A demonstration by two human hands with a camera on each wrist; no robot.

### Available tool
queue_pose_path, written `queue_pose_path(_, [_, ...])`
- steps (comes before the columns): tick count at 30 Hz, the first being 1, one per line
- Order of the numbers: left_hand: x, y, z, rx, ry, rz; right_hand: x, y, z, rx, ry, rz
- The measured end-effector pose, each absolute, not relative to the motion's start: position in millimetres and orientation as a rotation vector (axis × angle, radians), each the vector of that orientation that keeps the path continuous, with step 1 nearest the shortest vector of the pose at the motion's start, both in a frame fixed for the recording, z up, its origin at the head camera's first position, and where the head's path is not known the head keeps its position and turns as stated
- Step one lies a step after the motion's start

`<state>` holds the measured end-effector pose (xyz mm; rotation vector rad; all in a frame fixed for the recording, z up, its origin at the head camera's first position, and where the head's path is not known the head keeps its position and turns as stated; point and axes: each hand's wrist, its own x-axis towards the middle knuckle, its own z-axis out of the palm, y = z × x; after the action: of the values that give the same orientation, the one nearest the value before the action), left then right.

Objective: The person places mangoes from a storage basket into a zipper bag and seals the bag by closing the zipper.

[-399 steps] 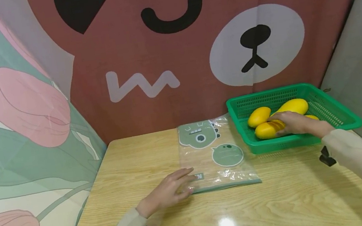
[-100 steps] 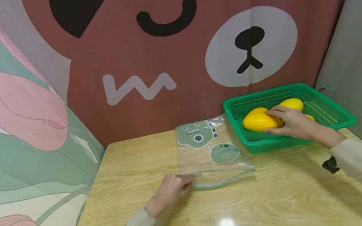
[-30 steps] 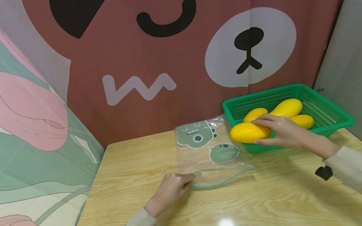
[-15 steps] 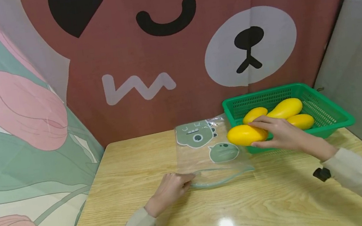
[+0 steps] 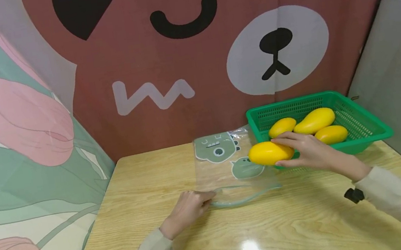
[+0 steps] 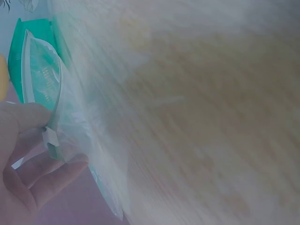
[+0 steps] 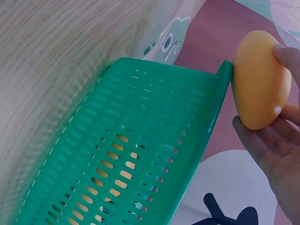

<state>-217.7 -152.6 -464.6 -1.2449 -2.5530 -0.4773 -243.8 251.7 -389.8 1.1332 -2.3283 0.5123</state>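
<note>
A yellow mango (image 5: 270,152) is gripped between the thumb and fingers of my right hand (image 5: 310,151), in front of the green basket's near left corner. In the head view it overlaps the right side of a clear zip bag (image 5: 215,176) with green cartoon prints, which lies flat with its mouth parted toward me. My left hand (image 5: 189,210) pinches the left end of the bag's mouth. The left wrist view shows the zip slider (image 6: 50,137) by those fingers, and the lips of the bag (image 6: 60,89) stand apart. The right wrist view shows the same mango (image 7: 261,80) beside the basket rim.
The green basket (image 5: 367,125) at the back right holds three more mangoes (image 5: 315,121). A brown bear-print cloth (image 5: 147,128) hangs behind the wooden table (image 5: 146,179). Floral cloth (image 5: 39,186) borders the left side.
My right hand has lifted the mango out of the basket and carried it left and toward me, over the bag's right side. Earlier my left hand parted the bag's mouth; it has since stayed there.
</note>
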Motion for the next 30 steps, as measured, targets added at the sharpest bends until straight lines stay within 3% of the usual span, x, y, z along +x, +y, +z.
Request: queue_pose_path(30, [-218, -151, -462, -1.219, -2.556, -0.514, -227, 231, -390, 1.228, -2.272, 0.525])
